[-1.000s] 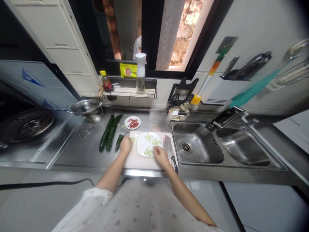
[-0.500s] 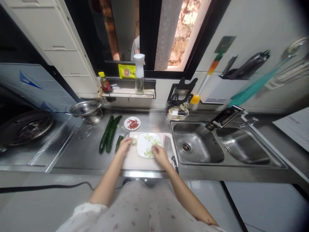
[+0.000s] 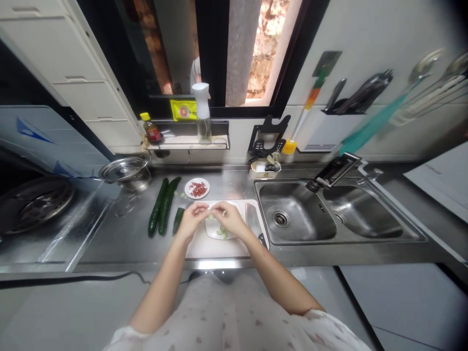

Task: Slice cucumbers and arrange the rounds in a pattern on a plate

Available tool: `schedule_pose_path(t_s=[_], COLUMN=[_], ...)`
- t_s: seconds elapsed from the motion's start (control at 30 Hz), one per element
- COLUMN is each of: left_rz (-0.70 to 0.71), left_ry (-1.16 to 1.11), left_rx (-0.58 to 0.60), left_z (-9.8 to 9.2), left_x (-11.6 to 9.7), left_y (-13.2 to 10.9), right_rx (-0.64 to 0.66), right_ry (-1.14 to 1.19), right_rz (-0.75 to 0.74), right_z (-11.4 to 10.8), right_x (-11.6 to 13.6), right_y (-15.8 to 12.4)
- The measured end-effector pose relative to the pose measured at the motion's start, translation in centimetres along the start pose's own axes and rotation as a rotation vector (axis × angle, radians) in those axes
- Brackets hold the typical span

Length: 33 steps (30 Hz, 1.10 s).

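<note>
A white cutting board (image 3: 215, 247) lies on the steel counter with a small white plate (image 3: 213, 232) on it that holds cucumber slices (image 3: 221, 232). My left hand (image 3: 192, 218) and my right hand (image 3: 228, 217) meet above the plate's far edge, fingers pinched together on a pale green cucumber slice (image 3: 211, 215) between them. A knife (image 3: 254, 220) lies on the board's right side, partly hidden by my right wrist. A short cucumber piece (image 3: 178, 218) lies left of the board.
Two whole cucumbers (image 3: 161, 206) lie left of the board. A small dish of red bits (image 3: 197, 187) sits behind it, and a steel pot (image 3: 126, 170) stands at the back left. A double sink (image 3: 329, 217) with a tap is on the right, a stove (image 3: 32, 202) far left.
My left hand has come right from the cut slices by the board's left side. My right hand has lifted from the plate's near edge. Both now meet over the plate on a slice.
</note>
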<state>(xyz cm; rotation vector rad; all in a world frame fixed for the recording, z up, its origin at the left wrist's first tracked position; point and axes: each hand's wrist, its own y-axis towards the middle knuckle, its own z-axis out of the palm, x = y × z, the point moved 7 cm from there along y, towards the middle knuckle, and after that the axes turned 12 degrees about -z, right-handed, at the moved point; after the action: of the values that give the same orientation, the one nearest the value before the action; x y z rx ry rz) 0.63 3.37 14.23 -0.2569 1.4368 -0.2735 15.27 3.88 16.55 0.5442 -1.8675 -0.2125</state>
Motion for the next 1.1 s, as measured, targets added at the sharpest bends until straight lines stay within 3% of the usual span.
schedule_pose_path(t_s=[0.3, 0.53, 0.87, 1.1], left_rz=[-0.132, -0.303, -0.247, -0.187], left_ry=[-0.057, -0.180, -0.162, -0.087], left_rx=[-0.136, 0.110, 0.086, 0.053], left_z=[-1.2, 1.3, 1.4, 0.9], left_x=[0.8, 1.4, 0.0, -0.5], left_y=[-0.7, -2.1, -1.2, -0.9], right_rx=[-0.066, -0.083, 0.057, 0.055], right_ry=[0.077, 0.050, -0.097, -0.146], right_rz=[0.049, -0.009, -0.176, -0.232], right_z=[-0.9, -1.5, -1.3, -1.2], right_x=[0.5, 1.4, 2.5, 2.7], right_y=[0.0, 0.1, -0.1, -0.1])
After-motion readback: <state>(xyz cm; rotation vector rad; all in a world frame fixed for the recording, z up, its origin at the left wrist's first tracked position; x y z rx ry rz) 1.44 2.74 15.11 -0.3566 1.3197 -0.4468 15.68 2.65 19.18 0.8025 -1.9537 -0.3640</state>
